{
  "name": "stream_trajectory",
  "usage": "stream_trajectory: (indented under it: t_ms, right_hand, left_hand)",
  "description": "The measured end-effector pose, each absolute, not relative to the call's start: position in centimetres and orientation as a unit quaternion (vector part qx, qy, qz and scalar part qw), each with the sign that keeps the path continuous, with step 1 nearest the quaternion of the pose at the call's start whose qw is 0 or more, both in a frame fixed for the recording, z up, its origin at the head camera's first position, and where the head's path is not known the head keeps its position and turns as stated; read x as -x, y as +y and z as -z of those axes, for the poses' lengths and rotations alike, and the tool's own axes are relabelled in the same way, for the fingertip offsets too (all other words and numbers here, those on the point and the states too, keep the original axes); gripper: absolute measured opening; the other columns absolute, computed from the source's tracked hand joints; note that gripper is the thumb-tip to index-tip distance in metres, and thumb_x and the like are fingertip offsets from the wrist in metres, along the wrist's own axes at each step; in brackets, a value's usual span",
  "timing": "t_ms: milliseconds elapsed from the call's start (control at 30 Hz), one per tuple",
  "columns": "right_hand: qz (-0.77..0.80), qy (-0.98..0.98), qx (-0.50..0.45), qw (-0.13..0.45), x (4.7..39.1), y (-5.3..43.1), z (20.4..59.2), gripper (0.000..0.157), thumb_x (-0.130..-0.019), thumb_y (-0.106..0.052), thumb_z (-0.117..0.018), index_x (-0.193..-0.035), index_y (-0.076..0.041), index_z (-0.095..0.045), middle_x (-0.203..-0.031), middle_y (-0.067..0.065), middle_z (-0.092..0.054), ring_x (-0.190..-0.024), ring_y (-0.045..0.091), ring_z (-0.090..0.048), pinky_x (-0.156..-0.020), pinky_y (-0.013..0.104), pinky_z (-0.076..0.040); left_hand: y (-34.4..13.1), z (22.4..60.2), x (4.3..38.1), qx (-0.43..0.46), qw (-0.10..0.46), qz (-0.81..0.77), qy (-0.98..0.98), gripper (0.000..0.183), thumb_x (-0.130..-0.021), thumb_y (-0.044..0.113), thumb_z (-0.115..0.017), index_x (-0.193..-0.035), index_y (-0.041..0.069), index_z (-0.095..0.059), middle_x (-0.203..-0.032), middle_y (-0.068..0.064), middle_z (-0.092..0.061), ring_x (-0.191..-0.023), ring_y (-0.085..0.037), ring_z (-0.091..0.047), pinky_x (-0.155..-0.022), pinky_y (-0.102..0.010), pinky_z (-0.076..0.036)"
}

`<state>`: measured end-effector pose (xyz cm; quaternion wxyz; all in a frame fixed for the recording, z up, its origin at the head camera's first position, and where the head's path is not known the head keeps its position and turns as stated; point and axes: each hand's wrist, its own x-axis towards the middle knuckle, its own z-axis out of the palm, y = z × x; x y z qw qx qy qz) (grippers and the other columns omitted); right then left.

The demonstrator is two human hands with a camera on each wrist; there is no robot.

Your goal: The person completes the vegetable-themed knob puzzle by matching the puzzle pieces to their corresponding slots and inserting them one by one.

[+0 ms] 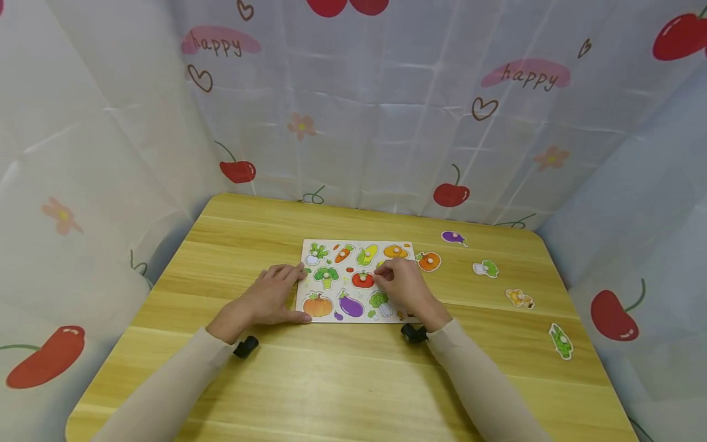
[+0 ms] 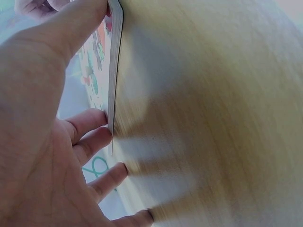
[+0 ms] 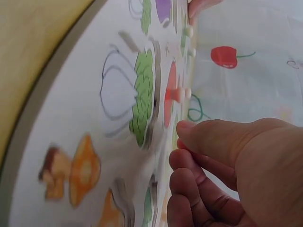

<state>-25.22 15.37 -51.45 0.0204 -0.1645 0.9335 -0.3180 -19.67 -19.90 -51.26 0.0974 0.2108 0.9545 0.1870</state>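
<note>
A white wooden vegetable puzzle board (image 1: 339, 245) lies on the table. Spread along its left side, my left hand (image 1: 273, 296) has the thumb at the near corner and two fingertips at the edge; in the left wrist view its other fingertips reach toward the tabletop. My right hand (image 1: 405, 285) is over the board's right part, right of the tomato piece (image 1: 363, 280). Its thumb and forefinger pinch together at a puzzle piece largely hidden by the hand; a yellow-green bit (image 1: 380, 264) shows beside them. White knobs stand on the carrot piece (image 1: 343, 253) and broccoli piece (image 1: 326, 277).
Loose pieces lie to the right: a pumpkin (image 1: 428, 261) by the board's edge, an eggplant (image 1: 453, 237), a cabbage (image 1: 486, 268), a mushroom (image 1: 520, 298) and a pea pod (image 1: 561, 341). Printed curtains (image 1: 353, 141) enclose the wooden table (image 1: 353, 380).
</note>
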Motion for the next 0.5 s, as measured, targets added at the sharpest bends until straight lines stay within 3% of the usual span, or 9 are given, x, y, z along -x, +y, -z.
stream_trajectory:
  t_ms: [500]
  right_hand:
    - [0.322,0.941,0.106,0.008,25.2,22.1,50.4,0.013,-0.109,-0.011,-0.082,-0.116,-0.001,-0.088,-0.108,0.015,-0.084,-0.093,0.025,-0.072,-0.08,0.03,-0.058]
  left_hand:
    - [-19.8,51.1,19.6,-0.209,0.101,-0.18,0.956,0.113,-0.094,0.067,-0.093,-0.174,0.003,-0.046,-0.185,-0.02,-0.045,-0.168,-0.055,-0.042,-0.136,-0.084,-0.032]
